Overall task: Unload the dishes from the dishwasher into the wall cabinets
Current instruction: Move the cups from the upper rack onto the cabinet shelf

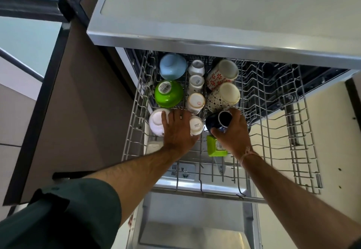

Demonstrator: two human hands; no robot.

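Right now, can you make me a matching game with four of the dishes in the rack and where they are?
Things:
1. blue bowl
2. green bowl
3. dark mug
4. white bowl

Places:
A. gripped in the right hand
B. far left corner of the rack
C. partly under the left hand
D. between the other two bowls

Pairs: 1-B, 2-D, 3-A, 4-C
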